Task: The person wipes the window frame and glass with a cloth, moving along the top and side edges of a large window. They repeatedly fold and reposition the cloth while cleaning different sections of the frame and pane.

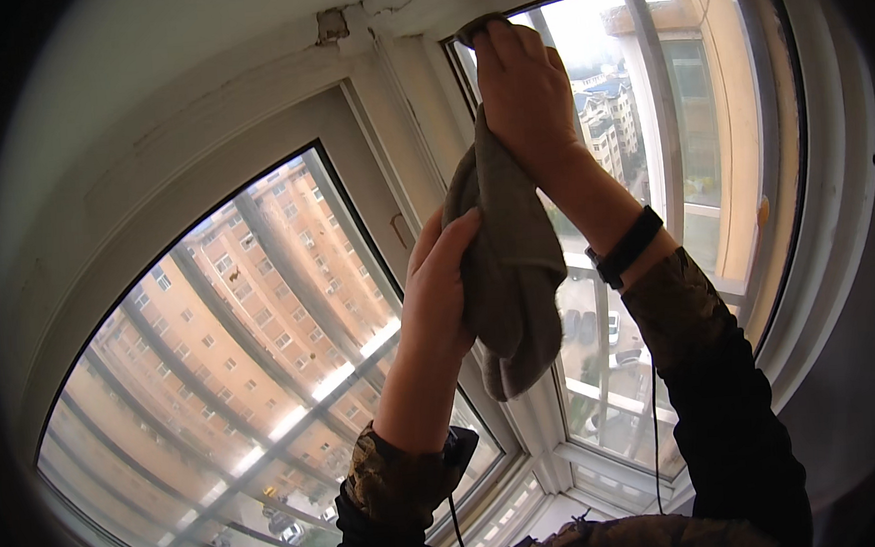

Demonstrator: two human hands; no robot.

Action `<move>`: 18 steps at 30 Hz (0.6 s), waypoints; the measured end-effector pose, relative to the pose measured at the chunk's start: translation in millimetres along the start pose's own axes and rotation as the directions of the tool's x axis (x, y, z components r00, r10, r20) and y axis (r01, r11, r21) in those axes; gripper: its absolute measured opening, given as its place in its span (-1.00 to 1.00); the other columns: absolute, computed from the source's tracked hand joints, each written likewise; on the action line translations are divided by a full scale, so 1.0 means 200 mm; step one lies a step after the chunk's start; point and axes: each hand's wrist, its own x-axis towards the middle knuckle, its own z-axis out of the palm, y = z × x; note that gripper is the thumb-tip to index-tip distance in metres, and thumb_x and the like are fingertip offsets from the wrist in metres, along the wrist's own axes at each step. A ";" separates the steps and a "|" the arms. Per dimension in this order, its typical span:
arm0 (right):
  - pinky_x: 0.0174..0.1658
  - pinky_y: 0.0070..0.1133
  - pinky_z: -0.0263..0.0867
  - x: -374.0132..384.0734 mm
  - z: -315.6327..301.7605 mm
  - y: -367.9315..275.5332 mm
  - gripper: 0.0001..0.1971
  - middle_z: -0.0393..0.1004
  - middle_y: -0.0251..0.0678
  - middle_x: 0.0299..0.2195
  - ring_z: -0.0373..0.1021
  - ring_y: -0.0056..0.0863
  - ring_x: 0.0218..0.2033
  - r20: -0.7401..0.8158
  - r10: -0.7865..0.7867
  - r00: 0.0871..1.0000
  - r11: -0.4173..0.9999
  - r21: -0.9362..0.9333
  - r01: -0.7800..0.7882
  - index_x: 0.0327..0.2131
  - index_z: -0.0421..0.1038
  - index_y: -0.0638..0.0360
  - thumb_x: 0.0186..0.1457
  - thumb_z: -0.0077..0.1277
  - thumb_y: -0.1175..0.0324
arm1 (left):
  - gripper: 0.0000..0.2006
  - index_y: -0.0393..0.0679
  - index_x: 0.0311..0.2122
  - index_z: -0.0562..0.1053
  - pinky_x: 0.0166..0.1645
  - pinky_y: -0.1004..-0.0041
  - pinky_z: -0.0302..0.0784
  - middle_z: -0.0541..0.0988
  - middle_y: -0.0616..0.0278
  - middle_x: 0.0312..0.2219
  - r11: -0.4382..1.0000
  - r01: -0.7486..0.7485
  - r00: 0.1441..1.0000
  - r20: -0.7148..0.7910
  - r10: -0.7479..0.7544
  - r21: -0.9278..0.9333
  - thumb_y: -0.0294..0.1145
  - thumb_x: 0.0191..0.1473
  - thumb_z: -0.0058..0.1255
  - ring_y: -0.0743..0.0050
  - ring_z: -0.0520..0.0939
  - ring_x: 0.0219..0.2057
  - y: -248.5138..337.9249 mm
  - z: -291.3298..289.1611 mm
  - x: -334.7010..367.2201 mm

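Observation:
A grey-brown cloth point(506, 239) hangs in loose folds between my two hands. My right hand point(525, 98) is raised to the upper left corner of the right window pane point(612, 92), fingers closed on the cloth's top end and pressing it at the frame. Lower down, my left hand point(438, 288) grips the cloth's side, its thumb in front and the other fingers mostly hidden behind the folds. A black band point(628, 247) circles my right wrist. At my left wrist sits a small black device point(458, 451) with a cord.
A second window point(232, 356) with bars outside stands at the left. A pale frame post point(399, 135) divides the two windows, and a small hook point(400, 229) is on the left frame. The white sill point(552, 515) lies below. Dark cords hang from both wrists.

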 end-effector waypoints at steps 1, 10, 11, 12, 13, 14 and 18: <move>-0.05 -0.44 0.35 -0.01 0.03 -0.02 -0.71 0.50 -0.25 -0.12 0.39 -0.34 0.01 0.050 -0.055 0.997 0.998 0.022 0.054 -0.18 0.56 0.20 -0.02 0.10 0.36 | -0.71 -0.28 0.04 0.46 -0.06 0.36 0.68 0.64 0.09 -0.16 1.000 0.000 1.000 -0.020 0.000 0.016 -0.31 0.34 -0.03 0.32 0.70 -0.19 -0.02 0.00 0.01; 0.08 -0.45 0.36 -0.35 0.10 -0.21 -0.56 0.41 -0.08 0.15 0.34 -0.24 0.12 0.259 -0.137 0.956 0.990 0.020 0.136 0.01 0.50 0.35 0.07 0.05 0.32 | -0.66 -0.29 0.14 0.42 -0.02 0.38 0.64 0.64 0.11 -0.13 0.996 0.086 0.992 -0.089 -0.089 -0.035 -0.40 0.32 -0.03 0.31 0.69 -0.14 -0.23 -0.33 0.05; 0.08 -0.45 0.37 -0.43 0.07 -0.24 -0.55 0.39 -0.06 0.16 0.33 -0.23 0.13 0.264 -0.127 0.956 0.992 0.016 0.127 0.03 0.49 0.36 0.08 0.04 0.32 | -0.64 -0.31 0.16 0.41 -0.01 0.39 0.63 0.64 0.11 -0.12 0.993 0.115 0.984 -0.139 -0.115 -0.008 -0.41 0.31 -0.02 0.35 0.69 -0.12 -0.27 -0.36 0.02; 0.09 -0.46 0.37 -0.51 0.04 -0.26 -0.55 0.37 -0.04 0.17 0.32 -0.22 0.14 0.284 -0.117 0.952 0.993 0.024 0.115 0.05 0.48 0.36 0.10 0.04 0.32 | -0.63 -0.32 0.17 0.41 0.00 0.40 0.62 0.64 0.10 -0.11 0.991 0.135 0.979 -0.154 -0.133 0.003 -0.41 0.30 -0.01 0.36 0.68 -0.12 -0.32 -0.40 0.00; 0.12 -0.48 0.37 -0.60 0.01 -0.27 -0.57 0.33 0.00 0.19 0.29 -0.20 0.16 0.304 -0.114 0.946 0.993 0.041 0.107 0.05 0.48 0.37 0.14 0.02 0.33 | -0.62 -0.33 0.17 0.40 0.00 0.40 0.62 0.64 0.10 -0.10 0.988 0.153 0.974 -0.170 -0.149 0.010 -0.42 0.30 0.00 0.37 0.68 -0.12 -0.37 -0.43 -0.04; 0.12 -0.48 0.37 -0.70 -0.02 -0.30 -0.58 0.33 -0.01 0.19 0.29 -0.20 0.16 0.318 -0.109 0.942 0.994 0.046 0.099 0.04 0.48 0.37 0.14 0.01 0.34 | -0.60 -0.34 0.18 0.40 0.01 0.40 0.61 0.64 0.09 -0.09 0.986 0.168 0.969 -0.184 -0.164 0.005 -0.42 0.29 0.01 0.38 0.68 -0.11 -0.42 -0.46 -0.08; 0.13 -0.47 0.36 -1.05 -0.16 -0.37 -0.59 0.32 0.01 0.19 0.29 -0.20 0.17 0.417 -0.048 0.908 0.993 0.118 -0.002 0.05 0.47 0.39 0.15 0.00 0.39 | -0.60 -0.36 0.19 0.39 -0.01 0.43 0.61 0.64 0.10 -0.09 0.968 0.249 0.951 -0.181 -0.251 -0.033 -0.44 0.29 0.00 0.40 0.68 -0.12 -0.60 -0.58 -0.26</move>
